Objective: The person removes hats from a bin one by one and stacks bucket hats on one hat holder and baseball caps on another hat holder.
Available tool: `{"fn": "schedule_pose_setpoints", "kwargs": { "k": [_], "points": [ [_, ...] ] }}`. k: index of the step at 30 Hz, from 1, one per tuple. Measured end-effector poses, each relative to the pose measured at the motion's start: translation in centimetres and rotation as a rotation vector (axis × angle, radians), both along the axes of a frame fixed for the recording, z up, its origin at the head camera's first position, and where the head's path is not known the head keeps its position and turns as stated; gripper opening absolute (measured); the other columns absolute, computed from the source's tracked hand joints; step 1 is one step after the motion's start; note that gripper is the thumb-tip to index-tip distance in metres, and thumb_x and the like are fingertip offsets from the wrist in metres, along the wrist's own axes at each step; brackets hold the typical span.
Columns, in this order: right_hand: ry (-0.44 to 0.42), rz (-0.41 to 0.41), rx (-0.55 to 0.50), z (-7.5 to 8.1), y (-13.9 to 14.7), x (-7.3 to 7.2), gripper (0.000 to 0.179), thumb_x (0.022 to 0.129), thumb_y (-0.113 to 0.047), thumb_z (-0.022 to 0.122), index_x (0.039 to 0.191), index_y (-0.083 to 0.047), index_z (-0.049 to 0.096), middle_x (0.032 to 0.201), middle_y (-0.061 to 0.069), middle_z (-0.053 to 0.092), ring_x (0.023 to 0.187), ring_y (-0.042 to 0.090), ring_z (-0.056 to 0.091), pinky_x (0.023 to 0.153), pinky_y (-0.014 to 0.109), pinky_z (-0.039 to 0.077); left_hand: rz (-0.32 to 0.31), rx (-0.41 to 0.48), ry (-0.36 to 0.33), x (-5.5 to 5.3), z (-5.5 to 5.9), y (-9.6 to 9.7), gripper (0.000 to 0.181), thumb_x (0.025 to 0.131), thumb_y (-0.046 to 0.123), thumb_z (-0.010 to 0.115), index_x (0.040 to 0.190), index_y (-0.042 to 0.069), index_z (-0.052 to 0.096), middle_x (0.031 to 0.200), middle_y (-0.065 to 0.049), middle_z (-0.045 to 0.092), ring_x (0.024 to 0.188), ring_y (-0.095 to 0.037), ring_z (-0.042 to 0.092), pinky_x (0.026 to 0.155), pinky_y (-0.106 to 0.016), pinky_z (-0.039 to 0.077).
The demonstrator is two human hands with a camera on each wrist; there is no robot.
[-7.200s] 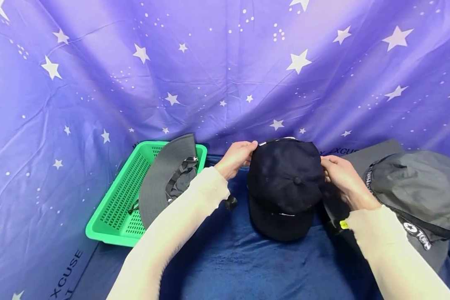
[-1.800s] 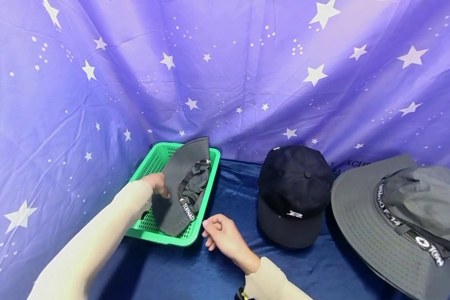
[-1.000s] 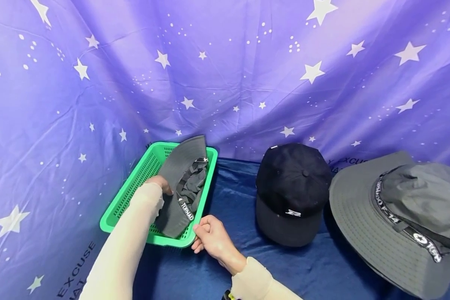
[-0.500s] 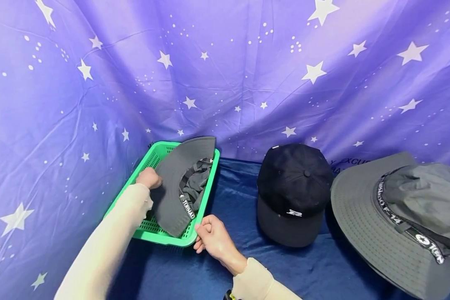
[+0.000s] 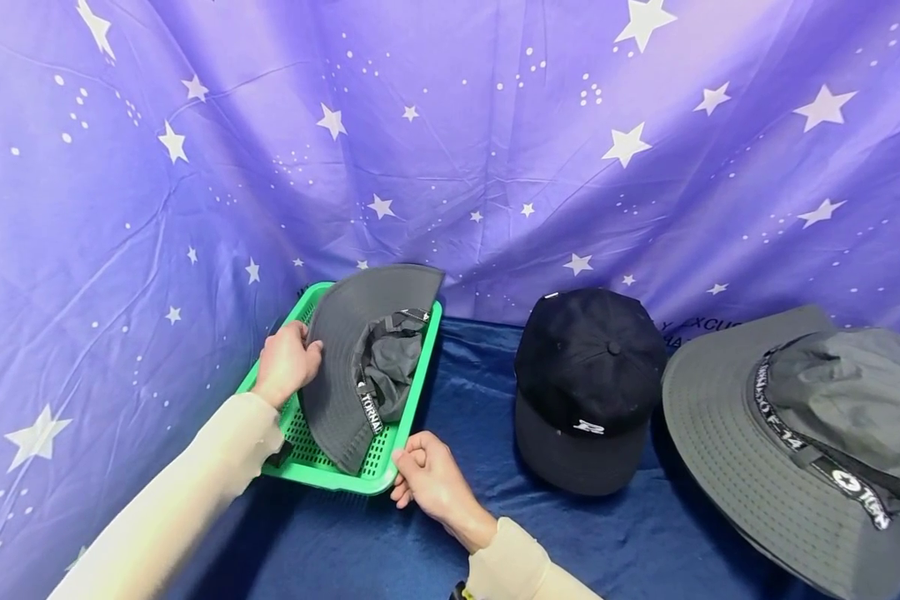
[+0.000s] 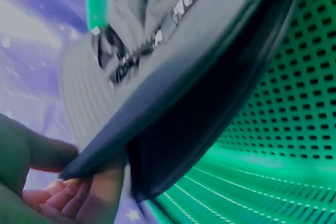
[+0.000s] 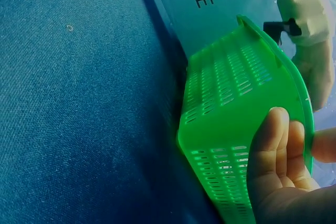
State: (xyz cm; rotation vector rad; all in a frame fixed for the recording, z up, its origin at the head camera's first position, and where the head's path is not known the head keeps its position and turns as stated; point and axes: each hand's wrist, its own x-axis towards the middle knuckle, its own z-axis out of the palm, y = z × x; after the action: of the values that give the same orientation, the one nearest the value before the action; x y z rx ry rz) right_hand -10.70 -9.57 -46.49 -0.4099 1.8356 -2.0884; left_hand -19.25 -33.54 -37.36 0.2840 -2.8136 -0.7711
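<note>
A dark grey bucket hat [image 5: 345, 350] with a lettered band lies folded in the green plastic basket [image 5: 322, 477], its brim rising over the far rim. My left hand [image 5: 285, 358] pinches the brim's left edge between thumb and fingers; the left wrist view shows the hat brim [image 6: 157, 87] between them. At the basket's near right corner, my right hand [image 5: 431, 479] grips the rim. In the right wrist view the right hand's fingers [image 7: 273, 150] lie against the outer wall, with the thumb across the rim of the basket [image 7: 231, 114].
A black baseball cap [image 5: 588, 392] with a white emblem sits on the blue cloth [image 5: 465, 392] right of the basket. Farther right is a wide-brimmed grey hat [image 5: 795, 433]. A purple star-printed curtain [image 5: 450, 150] hangs close behind and to the left.
Earlier both hands were at the black cap; they have since moved to the basket. Over the last second my left hand has shifted left and lifted the hat's brim. The right hand stays at the corner.
</note>
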Motion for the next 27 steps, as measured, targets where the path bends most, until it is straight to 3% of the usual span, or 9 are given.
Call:
{"fn": "schedule_pose_setpoints", "kwargs": {
  "k": [8, 13, 20, 24, 27],
  "points": [
    [-0.016, 0.014, 0.046, 0.0, 0.1, -0.2, 0.017, 0.097, -0.011, 0.055, 0.095, 0.005, 0.049, 0.070, 0.017, 0.061, 0.054, 0.021, 0.062, 0.053, 0.050, 0.053, -0.027, 0.016, 0.299, 1.9, 1.3, 1.9, 0.014, 0.095, 0.015, 0.055, 0.099, 0.002, 0.059, 0.084, -0.017, 0.065, 0.081, -0.040, 0.061, 0.077, -0.054, 0.043],
    [-0.019, 0.016, 0.060, -0.1, 0.2, -0.3, 0.018, 0.096, -0.013, 0.057, 0.097, 0.004, 0.051, 0.071, 0.015, 0.062, 0.054, 0.017, 0.060, 0.050, 0.039, 0.054, -0.040, 0.026, 0.483, 3.0, 2.1, 2.5, 0.012, 0.095, 0.012, 0.054, 0.103, 0.005, 0.059, 0.086, -0.017, 0.065, 0.078, -0.040, 0.062, 0.071, -0.053, 0.044],
    [-0.056, -0.015, 0.039, 0.4, 1.9, -1.0, 0.017, 0.096, -0.011, 0.056, 0.101, 0.005, 0.054, 0.070, 0.008, 0.061, 0.057, 0.015, 0.060, 0.053, 0.030, 0.054, -0.056, 0.095, 0.645, 4.2, 3.2, 2.5, 0.013, 0.095, 0.010, 0.055, 0.104, 0.004, 0.062, 0.088, -0.015, 0.066, 0.073, -0.031, 0.061, 0.066, -0.040, 0.044],
    [-0.059, -0.067, 0.050, 0.9, 3.4, -2.0, 0.016, 0.096, -0.011, 0.054, 0.101, 0.004, 0.055, 0.070, 0.008, 0.061, 0.058, 0.015, 0.061, 0.055, 0.030, 0.054, -0.065, 0.174, 0.730, 4.8, 4.9, 2.4, 0.013, 0.094, 0.006, 0.054, 0.102, 0.001, 0.064, 0.081, -0.012, 0.065, 0.066, -0.016, 0.055, 0.062, -0.026, 0.039],
    [-0.074, -0.105, 0.050, 1.0, 4.4, -2.7, 0.015, 0.096, -0.010, 0.054, 0.101, 0.004, 0.055, 0.071, 0.008, 0.061, 0.058, 0.015, 0.061, 0.055, 0.029, 0.053, -0.055, 0.302, 0.756, 5.2, 6.4, 2.6, 0.013, 0.094, 0.003, 0.053, 0.099, -0.002, 0.063, 0.069, -0.006, 0.059, 0.059, -0.008, 0.048, 0.058, -0.021, 0.036]
  ]
}}
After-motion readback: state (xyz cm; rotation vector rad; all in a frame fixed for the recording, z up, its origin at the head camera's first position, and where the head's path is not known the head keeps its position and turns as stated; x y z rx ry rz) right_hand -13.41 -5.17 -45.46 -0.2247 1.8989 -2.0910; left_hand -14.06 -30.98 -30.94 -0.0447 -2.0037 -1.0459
